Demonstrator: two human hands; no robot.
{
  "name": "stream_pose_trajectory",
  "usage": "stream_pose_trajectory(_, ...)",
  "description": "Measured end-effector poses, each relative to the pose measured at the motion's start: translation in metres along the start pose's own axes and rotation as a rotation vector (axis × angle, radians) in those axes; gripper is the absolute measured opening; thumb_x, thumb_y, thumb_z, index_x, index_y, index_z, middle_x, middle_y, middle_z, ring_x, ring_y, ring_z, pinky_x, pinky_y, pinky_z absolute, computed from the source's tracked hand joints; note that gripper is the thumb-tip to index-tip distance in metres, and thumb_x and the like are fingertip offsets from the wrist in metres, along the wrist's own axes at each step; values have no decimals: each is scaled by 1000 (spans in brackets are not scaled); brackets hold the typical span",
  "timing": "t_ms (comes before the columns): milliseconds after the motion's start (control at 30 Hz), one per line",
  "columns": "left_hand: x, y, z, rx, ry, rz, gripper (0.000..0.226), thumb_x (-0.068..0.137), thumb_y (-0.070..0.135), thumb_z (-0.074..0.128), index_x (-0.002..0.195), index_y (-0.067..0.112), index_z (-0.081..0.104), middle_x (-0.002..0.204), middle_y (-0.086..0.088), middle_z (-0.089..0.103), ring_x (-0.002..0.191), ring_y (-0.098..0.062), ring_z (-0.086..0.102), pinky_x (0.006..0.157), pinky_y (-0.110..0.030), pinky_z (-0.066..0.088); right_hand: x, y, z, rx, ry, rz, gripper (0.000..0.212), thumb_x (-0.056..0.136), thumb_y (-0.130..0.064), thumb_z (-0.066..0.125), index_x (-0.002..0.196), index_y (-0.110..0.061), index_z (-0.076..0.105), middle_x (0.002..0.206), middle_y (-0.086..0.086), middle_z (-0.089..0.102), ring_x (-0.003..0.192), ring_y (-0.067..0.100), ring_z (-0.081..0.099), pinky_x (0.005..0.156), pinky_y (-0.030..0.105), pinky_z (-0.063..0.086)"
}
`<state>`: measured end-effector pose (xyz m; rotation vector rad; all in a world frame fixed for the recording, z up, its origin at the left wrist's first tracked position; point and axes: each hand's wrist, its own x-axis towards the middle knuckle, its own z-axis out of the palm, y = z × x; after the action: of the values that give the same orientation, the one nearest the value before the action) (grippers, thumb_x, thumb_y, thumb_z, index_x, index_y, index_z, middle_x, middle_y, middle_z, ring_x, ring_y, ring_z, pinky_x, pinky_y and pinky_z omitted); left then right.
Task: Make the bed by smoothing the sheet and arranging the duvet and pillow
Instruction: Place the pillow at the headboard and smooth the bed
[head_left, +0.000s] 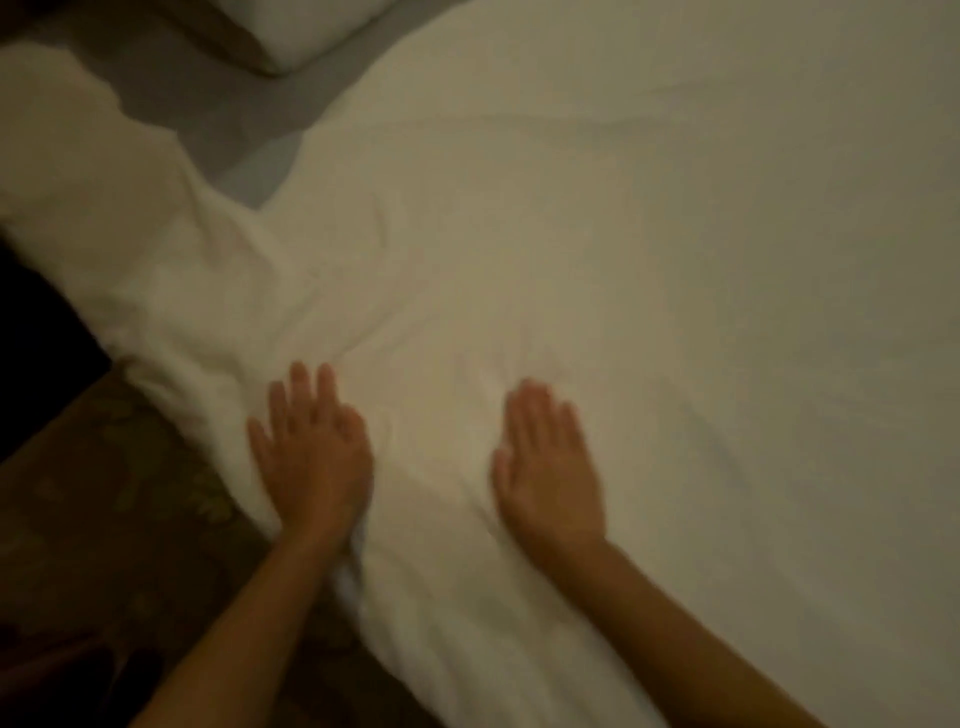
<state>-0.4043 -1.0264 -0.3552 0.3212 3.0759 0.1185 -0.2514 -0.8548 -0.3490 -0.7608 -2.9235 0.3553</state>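
Note:
A white duvet (623, 234) covers most of the bed and is wrinkled near its left edge. My left hand (311, 447) lies flat with straight fingers on the duvet's edge. My right hand (548, 462) presses flat on the duvet a little to the right, fingers straight. A strip of grey sheet (249, 150) shows at the upper left where the duvet is pulled back. A white pillow (291, 31) lies at the top left, partly cut off by the frame. The picture is blurred.
A bunched part of the duvet (78, 171) hangs over the bed's left side. Patterned brown carpet (114, 519) lies below it at the lower left. A dark area sits at the far left edge.

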Motion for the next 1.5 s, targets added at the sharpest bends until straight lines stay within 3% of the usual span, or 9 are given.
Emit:
stream_pose_trajectory(167, 63, -11, -12, -160, 61, -210, 56, 96, 28, 27, 149, 12, 35, 159, -13, 23, 146, -28, 21, 116, -56, 14, 16, -67, -3, 135, -104, -417, 52, 97, -36, 37, 144, -13, 44, 151, 8, 38, 141, 21, 33, 116, 36, 15)
stream_pose_trajectory(300, 47, 95, -14, -183, 192, 329, 49, 97, 25, 32, 142, 13, 47, 150, -13, 41, 138, -28, 41, 113, -47, 26, 94, 19, -17, 89, 162, 103, 55, 94, -25, 29, 140, 3, 42, 146, 25, 40, 135, 38, 39, 115, 38, 15)
stream_pose_trajectory(400, 45, 113, -6, -113, 43, 648, 48, 99, 29, 32, 145, 24, 43, 154, -5, 36, 142, -24, 34, 115, -49, 24, 147, 77, -25, -28, 59, 420, 65, 95, -33, 14, 148, 3, 27, 154, 24, 25, 144, 36, 23, 118, 48, 13)
stream_pose_trajectory(500, 94, 45, -3, -36, 74, 367, 50, 98, 29, 30, 146, 24, 41, 154, -8, 35, 141, -27, 34, 116, -47, 21, 162, 20, 0, -63, 62, 337, 63, 96, -32, 17, 146, 3, 31, 153, 22, 30, 144, 32, 26, 118, 46, 14)
stream_pose_trajectory(733, 196, -144, -39, 51, -45, -175, 60, 93, 36, 20, 148, 16, 35, 155, -17, 27, 143, -35, 24, 115, -58, 18, 147, -151, 24, 66, -117, -381, 55, 96, -33, 31, 144, -9, 43, 150, 11, 40, 141, 23, 33, 114, 40, 19)
stream_pose_trajectory(1033, 240, -22, -28, -107, 55, 603, 48, 97, 30, 36, 143, 25, 48, 152, -6, 40, 141, -22, 35, 115, -49, 21, 262, -115, 34, -49, 42, 448, 68, 94, -37, 10, 151, 0, 20, 158, 19, 18, 147, 30, 14, 120, 45, 8)
stream_pose_trajectory(1300, 395, -278, -53, 47, -97, -60, 55, 100, 35, 18, 154, 22, 24, 159, -12, 22, 146, -29, 20, 118, -55, 12, 319, -366, 96, 27, 49, -110, 58, 95, -34, 33, 142, -2, 43, 149, 18, 39, 140, 30, 35, 115, 43, 18)
stream_pose_trajectory(1400, 423, -255, -64, -7, 73, 100, 55, 95, 28, 28, 144, 7, 43, 152, -21, 33, 141, -36, 32, 115, -53, 19, 321, -400, 96, 98, -59, -355, 54, 98, -36, 34, 146, -12, 39, 153, 10, 33, 142, 25, 31, 115, 40, 17)
stream_pose_trajectory(1500, 409, -164, -68, -169, 188, 432, 50, 93, 22, 33, 139, 7, 50, 146, -17, 45, 136, -33, 42, 111, -50, 33, 327, -350, 82, 292, 118, -17, 59, 93, -35, 34, 145, -9, 39, 150, 9, 36, 140, 26, 31, 116, 33, 19)
